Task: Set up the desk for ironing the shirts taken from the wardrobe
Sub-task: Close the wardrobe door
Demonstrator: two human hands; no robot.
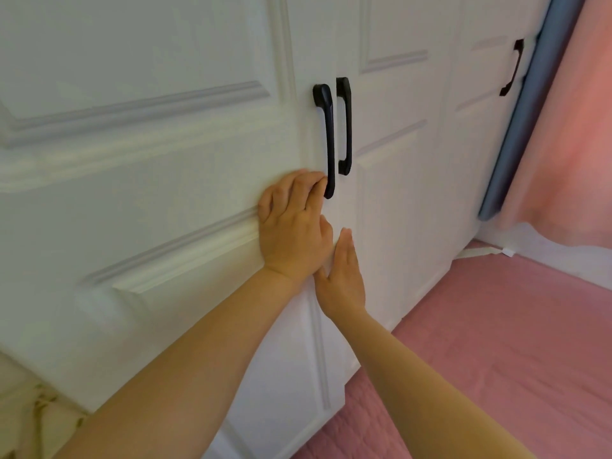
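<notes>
The white wardrobe fills the head view, with its left door (159,180) and middle door (400,200) meeting at a seam. Each door carries a black vertical handle: the left handle (328,127) and the middle handle (345,127). My left hand (291,233) is at the bottom end of the left handle, its fingertips curled round the bar. My right hand (342,276) sits just below it with straight fingers pointing up along the seam, holding nothing. No shirts or desk are in view.
A third door further right has its own black handle (511,67). A pink quilted bed cover (496,352) lies close against the wardrobe's base on the right. A blue strip (526,127) and a pink curtain (573,134) hang at the far right.
</notes>
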